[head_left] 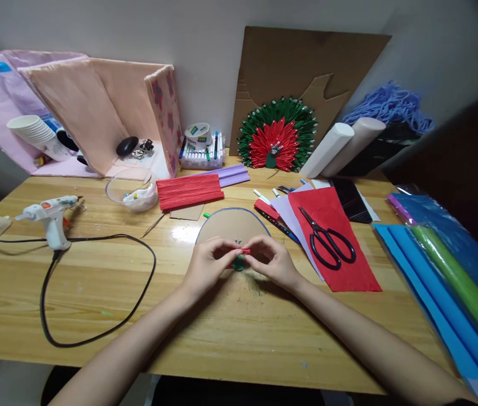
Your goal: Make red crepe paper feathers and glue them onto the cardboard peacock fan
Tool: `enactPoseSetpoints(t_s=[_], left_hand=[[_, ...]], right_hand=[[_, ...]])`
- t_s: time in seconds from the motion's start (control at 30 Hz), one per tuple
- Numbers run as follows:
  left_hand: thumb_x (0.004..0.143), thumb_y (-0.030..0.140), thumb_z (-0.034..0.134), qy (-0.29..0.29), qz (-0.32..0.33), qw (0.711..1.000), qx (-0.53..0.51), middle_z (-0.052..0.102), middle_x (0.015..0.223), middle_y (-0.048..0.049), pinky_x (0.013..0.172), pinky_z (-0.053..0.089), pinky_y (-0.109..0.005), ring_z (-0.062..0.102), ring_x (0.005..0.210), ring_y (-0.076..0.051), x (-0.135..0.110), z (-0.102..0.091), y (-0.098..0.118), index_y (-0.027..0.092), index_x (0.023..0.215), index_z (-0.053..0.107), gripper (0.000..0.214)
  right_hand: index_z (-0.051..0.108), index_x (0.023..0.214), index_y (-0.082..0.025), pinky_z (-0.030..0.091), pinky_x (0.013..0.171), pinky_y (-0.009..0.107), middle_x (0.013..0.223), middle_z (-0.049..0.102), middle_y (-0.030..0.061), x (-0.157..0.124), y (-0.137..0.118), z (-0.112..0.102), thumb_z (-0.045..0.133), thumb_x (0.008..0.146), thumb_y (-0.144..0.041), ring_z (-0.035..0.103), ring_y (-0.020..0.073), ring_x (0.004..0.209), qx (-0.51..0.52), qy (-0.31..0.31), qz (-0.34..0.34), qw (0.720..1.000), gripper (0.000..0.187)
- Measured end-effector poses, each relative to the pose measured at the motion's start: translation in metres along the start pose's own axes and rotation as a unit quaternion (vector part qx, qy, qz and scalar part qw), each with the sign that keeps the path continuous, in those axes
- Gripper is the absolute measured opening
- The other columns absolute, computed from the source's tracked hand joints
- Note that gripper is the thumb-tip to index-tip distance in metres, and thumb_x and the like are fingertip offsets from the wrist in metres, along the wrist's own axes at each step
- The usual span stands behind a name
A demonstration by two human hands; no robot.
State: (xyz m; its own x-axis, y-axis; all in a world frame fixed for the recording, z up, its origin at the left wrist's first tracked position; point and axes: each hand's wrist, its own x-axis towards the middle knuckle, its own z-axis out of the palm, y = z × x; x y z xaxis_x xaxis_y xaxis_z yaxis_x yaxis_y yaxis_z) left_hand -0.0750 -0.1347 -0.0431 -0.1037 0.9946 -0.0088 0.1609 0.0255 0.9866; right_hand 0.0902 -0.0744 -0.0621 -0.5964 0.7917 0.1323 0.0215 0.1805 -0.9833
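Observation:
My left hand [210,260] and my right hand [273,260] meet at the middle of the table, fingers pinched together. Between their fingertips is a small piece of red crepe paper [245,251], gripped from both sides. Just below it shows a small dark green piece [238,263], partly hidden by my fingers. Under and behind the hands lies a rounded cardboard piece [230,224] with a blue edge line. Red crepe paper strips [190,190] lie beyond my left hand. To the right, black-handled scissors [327,239] rest on a red sheet [349,270].
A white glue gun [51,217] stands at left, its black cord [154,265] looping over the table. Behind are a clear bowl [114,192], a marker box [202,160] and a green-and-red peacock craft [279,138] against cardboard [281,62]. Rolled coloured sheets [429,282] lie at right.

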Motion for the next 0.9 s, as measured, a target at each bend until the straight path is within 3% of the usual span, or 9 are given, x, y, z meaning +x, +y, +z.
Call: enactPoseSetpoints(t_s=[0.27,0.57,0.9], left_hand=[[0.081,0.032,0.056,-0.019,0.060,0.994,0.085,0.065,0.078,-0.0061,0.067,0.048,-0.027,0.060,0.073,-0.016,-0.0001,-0.0007,0.0022,0.016,0.082,0.068,0.020],[0.083,0.023,0.052,-0.041,0.136,0.973,0.185,0.059,0.073,-0.0019,0.061,0.041,-0.023,0.052,0.066,-0.011,-0.0024,0.0011,0.0080,0.016,0.081,0.061,0.012],[0.077,0.016,0.052,-0.023,0.169,0.961,0.215,0.059,0.071,-0.0025,0.061,0.042,-0.024,0.052,0.066,-0.012,-0.0003,0.0019,0.0070,0.016,0.075,0.059,0.007]], right_hand=[[0.056,0.083,-0.020,0.048,0.063,0.028,0.075,0.060,0.0023,-0.0010,0.0008,0.0014,0.059,0.079,-0.031,0.058,0.0145,0.069,-0.015,0.017,0.013,1.000,0.011],[0.056,0.077,-0.020,0.044,0.060,0.026,0.077,0.057,0.0021,0.0002,-0.0056,0.0010,0.057,0.076,-0.019,0.054,0.0138,0.066,-0.134,0.022,-0.062,0.989,0.002],[0.056,0.071,-0.020,0.039,0.054,0.026,0.069,0.056,0.0013,-0.0010,-0.0041,0.0027,0.060,0.073,-0.022,0.049,0.0132,0.060,-0.192,0.052,-0.072,0.977,0.005]])
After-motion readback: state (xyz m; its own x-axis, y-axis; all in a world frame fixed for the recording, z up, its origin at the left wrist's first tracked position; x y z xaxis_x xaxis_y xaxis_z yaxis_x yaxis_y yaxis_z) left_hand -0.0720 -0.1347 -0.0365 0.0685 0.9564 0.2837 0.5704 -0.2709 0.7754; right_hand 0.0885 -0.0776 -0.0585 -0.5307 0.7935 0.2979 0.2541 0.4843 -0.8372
